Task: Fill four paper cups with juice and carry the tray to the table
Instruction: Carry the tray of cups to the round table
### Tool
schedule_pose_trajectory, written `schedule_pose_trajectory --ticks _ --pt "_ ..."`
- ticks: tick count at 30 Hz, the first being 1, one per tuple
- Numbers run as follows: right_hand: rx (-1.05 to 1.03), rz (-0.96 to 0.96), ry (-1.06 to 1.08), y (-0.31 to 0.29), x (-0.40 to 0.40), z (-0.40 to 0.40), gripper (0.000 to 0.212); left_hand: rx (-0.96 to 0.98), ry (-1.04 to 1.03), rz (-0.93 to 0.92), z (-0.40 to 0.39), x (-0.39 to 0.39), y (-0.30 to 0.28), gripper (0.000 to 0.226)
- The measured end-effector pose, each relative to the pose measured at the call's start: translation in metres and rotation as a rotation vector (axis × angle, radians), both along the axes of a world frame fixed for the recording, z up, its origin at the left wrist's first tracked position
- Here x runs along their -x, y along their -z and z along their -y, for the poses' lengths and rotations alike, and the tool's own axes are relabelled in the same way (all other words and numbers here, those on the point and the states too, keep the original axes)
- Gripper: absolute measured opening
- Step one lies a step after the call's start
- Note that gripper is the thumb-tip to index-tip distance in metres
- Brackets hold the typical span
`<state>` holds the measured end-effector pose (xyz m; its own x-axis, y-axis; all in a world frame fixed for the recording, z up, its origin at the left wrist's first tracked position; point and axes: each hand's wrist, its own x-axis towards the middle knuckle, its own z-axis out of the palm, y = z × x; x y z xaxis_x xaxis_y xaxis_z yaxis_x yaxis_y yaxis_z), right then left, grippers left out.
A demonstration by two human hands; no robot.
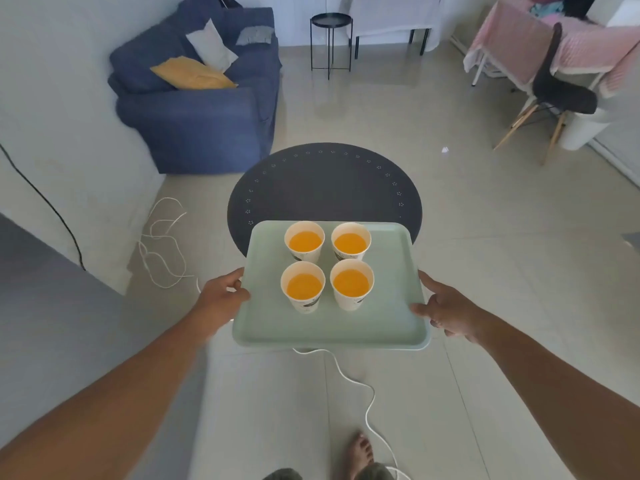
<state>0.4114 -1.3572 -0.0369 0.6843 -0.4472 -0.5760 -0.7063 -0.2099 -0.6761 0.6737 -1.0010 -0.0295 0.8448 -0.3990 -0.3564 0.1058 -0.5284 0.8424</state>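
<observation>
Carry step: our left hand (221, 292) and right hand (446, 311) clamp the green tray (329, 327), four filled paper cups (327, 265) between; next, lower level onto the round dark table (325, 185) ahead.

Head view, sole camera: worn on the person's head, wide-angle, facing forward and steeply down. Nearest, at the bottom edge: a bare foot (360, 452) on the tiled floor (485, 271), with both forearms entering from the lower corners. Mid-frame, close below the lens: the left hand (221, 292) and right hand (446, 313) at either side of a pale green tray (329, 327), seen almost from straight above. Beyond it: a dark round table (325, 181), partly covered by the tray's far edge. Farther, toward the top: blue sofa (201, 105) at left, black side table (330, 36) at centre, chair (554, 91) at right. Straight lines bow near the frame edges. No second view shares the scene.
</observation>
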Motion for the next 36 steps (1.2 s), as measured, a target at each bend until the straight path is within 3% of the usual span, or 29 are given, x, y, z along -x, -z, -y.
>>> schedule_pose_trajectory --ticks 16,23,30,36 --pt "0.011 0.020 0.003 0.024 -0.146 0.100 0.071 -0.059 0.007 -0.036 0.101 -0.161 0.042 0.070" --pt "-0.008 0.015 0.083 0.032 -0.217 0.115 0.062 -0.045 0.083 -0.114 0.140 -0.242 0.052 0.058" --pt "0.002 -0.003 0.102 0.059 -0.264 0.133 0.074 -0.122 0.113 -0.153 0.169 -0.298 0.077 0.056" --pt "0.013 -0.035 0.098 0.079 -0.286 0.163 0.067 -0.137 0.069 -0.152 0.201 -0.316 0.086 0.064"
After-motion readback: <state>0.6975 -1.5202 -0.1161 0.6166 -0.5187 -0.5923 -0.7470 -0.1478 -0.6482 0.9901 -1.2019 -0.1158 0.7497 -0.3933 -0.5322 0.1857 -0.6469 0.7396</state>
